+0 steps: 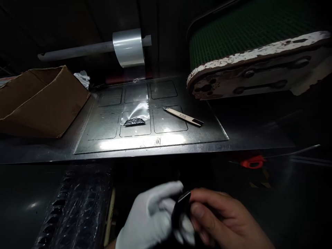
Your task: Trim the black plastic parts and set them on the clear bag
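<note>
My left hand (150, 216), in a white glove, curls around one side of a dark, glossy curved piece (178, 211). Bare thumb and fingers of my right hand (220, 216) pinch the piece's other edge. The dark background and some blur hide much of its outline. Above my hands, on a glass sheet (103, 121), a small black piece (134, 121) lies at the end of a clear film strip (138, 109). To its right rests a beige cutter knife (183, 116) marked A06.
A film roll (129, 48) hangs on a pale rod (77, 52). An open cardboard box (44, 103) stands left; a green ribbed belt machine (254, 38) is upper right. Lower left holds a plastic tray (83, 207) of dark curved pieces. A red object (252, 161) sits below the bench edge.
</note>
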The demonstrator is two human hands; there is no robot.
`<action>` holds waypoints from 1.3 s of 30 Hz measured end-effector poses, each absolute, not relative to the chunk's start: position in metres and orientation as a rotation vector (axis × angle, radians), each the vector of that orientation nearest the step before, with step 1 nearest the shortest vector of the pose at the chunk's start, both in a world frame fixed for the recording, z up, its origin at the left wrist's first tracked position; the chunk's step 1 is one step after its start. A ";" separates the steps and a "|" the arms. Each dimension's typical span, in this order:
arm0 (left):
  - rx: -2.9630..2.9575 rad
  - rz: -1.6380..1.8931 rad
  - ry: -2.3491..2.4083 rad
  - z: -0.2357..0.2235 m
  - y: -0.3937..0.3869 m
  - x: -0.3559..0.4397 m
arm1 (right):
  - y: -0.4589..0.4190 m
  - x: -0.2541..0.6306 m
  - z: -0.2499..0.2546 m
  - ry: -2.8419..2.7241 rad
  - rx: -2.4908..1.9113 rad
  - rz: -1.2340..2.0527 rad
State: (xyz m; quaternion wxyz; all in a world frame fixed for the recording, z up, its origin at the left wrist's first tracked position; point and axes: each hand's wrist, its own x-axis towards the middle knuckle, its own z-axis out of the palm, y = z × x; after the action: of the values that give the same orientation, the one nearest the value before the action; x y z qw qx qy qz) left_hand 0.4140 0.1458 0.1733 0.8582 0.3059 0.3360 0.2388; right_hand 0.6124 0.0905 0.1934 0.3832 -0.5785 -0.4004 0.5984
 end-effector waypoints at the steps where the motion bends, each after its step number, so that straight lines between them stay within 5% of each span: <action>1: 0.651 0.577 0.685 0.170 0.148 0.412 | 0.093 0.613 0.191 -1.165 -1.445 1.364; 4: 0.608 0.657 0.526 0.158 0.152 0.405 | 0.102 0.611 0.186 -1.518 -1.334 0.904; 8: 0.486 0.615 0.324 0.149 0.150 0.403 | 0.105 0.608 0.186 -1.670 -1.296 0.837; 22: 0.416 0.599 0.380 0.151 0.146 0.405 | 0.121 0.605 0.192 -1.077 -1.369 1.770; 31: 0.686 0.645 0.940 0.170 0.160 0.403 | 0.112 0.581 0.186 -1.889 -1.459 0.413; 39: 0.439 0.538 0.520 0.156 0.173 0.382 | 0.146 0.595 0.186 -1.434 -1.505 1.630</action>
State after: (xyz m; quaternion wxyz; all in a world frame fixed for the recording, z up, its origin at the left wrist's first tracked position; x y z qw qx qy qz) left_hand 0.3822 0.1733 0.1563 0.9074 0.2127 0.2520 0.2604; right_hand 0.5947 0.1458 0.1863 0.2473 -0.5520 -0.5261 0.5978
